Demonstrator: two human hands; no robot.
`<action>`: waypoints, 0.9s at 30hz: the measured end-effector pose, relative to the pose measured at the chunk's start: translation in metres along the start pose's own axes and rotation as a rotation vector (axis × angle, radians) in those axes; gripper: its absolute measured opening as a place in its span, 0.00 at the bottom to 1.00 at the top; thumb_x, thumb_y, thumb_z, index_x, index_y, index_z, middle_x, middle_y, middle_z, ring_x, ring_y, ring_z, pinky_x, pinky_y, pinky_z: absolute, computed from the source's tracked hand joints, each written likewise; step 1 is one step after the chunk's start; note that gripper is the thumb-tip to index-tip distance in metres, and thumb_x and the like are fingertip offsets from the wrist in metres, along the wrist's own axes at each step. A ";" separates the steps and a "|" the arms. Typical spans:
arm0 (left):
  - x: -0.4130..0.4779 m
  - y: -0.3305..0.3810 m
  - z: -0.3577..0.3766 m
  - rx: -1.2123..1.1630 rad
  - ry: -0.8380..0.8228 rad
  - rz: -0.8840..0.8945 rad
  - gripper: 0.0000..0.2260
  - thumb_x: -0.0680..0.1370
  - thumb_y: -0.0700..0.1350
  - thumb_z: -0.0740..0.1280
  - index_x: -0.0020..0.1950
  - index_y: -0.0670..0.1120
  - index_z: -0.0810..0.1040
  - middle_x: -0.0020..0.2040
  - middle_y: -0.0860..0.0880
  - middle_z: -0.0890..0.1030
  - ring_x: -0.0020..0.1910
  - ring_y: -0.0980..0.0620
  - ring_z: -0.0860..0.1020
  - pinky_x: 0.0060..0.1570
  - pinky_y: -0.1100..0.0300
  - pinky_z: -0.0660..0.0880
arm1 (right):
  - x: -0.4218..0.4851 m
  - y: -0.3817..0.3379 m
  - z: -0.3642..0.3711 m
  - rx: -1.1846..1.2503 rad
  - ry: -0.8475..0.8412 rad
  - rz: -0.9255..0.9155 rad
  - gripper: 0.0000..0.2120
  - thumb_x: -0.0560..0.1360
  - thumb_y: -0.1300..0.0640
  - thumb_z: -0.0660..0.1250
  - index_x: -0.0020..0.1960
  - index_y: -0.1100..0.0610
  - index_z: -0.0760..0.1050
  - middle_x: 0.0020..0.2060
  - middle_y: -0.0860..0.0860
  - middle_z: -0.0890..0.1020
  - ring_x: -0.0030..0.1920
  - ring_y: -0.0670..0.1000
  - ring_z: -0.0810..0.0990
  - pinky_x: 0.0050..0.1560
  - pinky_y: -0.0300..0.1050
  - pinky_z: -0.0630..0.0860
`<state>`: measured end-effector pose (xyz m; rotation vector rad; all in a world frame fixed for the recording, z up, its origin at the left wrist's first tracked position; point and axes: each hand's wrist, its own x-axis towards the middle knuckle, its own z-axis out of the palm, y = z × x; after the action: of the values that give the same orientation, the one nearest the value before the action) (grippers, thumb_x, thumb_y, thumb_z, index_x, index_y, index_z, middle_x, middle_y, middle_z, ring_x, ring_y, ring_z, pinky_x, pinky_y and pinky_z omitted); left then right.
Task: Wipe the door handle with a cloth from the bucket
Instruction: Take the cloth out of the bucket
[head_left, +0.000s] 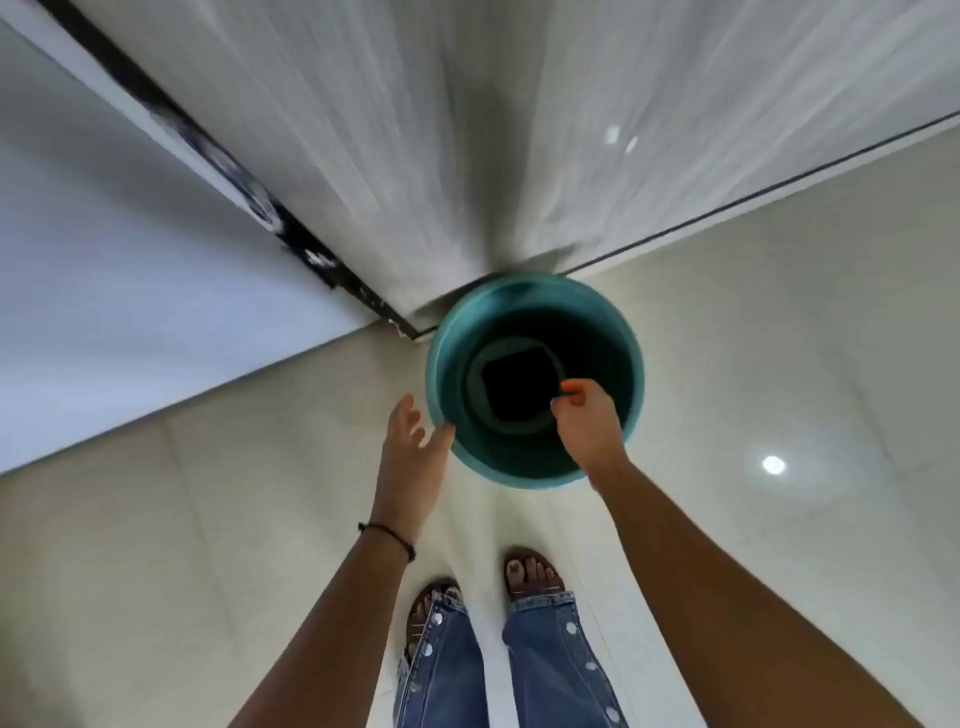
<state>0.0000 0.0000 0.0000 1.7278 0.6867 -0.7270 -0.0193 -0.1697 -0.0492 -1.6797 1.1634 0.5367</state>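
Note:
A teal bucket (626, 358) stands on the tiled floor against the foot of a white door (415, 130). In its bottom lies a dark, roughly square cloth (514, 384). My right hand (589, 421) reaches down into the bucket, thumb and forefinger pinched on the cloth's right corner. Just outside the rim on the left, my left hand (415, 441) hovers with its fingers spread and holds nothing. The door handle is out of view.
A dark door frame edge (234, 171) runs diagonally at the left, with a pale wall (104, 260) beside it. My feet in sandals (530, 574) stand on the glossy cream floor tiles (779, 364) just behind the bucket.

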 end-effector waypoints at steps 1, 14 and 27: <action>0.019 -0.007 0.008 0.003 -0.006 0.036 0.28 0.79 0.42 0.65 0.77 0.47 0.56 0.72 0.48 0.67 0.68 0.51 0.70 0.56 0.62 0.70 | 0.027 0.006 0.014 0.041 0.008 0.047 0.16 0.76 0.62 0.64 0.63 0.60 0.73 0.53 0.59 0.81 0.53 0.59 0.79 0.59 0.53 0.75; 0.097 -0.066 0.038 0.111 0.180 0.395 0.18 0.76 0.31 0.58 0.63 0.46 0.68 0.43 0.61 0.74 0.41 0.64 0.75 0.41 0.67 0.75 | 0.187 0.042 0.120 0.531 -0.130 0.554 0.23 0.81 0.54 0.57 0.74 0.59 0.61 0.72 0.57 0.67 0.72 0.59 0.66 0.70 0.54 0.63; -0.051 0.039 -0.052 -0.142 -0.069 -0.028 0.20 0.79 0.51 0.64 0.70 0.51 0.65 0.67 0.52 0.70 0.66 0.55 0.70 0.60 0.62 0.66 | -0.118 -0.056 0.001 0.421 -0.142 0.086 0.04 0.69 0.63 0.65 0.42 0.57 0.77 0.33 0.53 0.80 0.31 0.52 0.76 0.29 0.40 0.71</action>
<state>0.0034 0.0359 0.0739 1.5596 0.7000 -0.7364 -0.0220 -0.1133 0.0682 -1.2180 1.1554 0.4204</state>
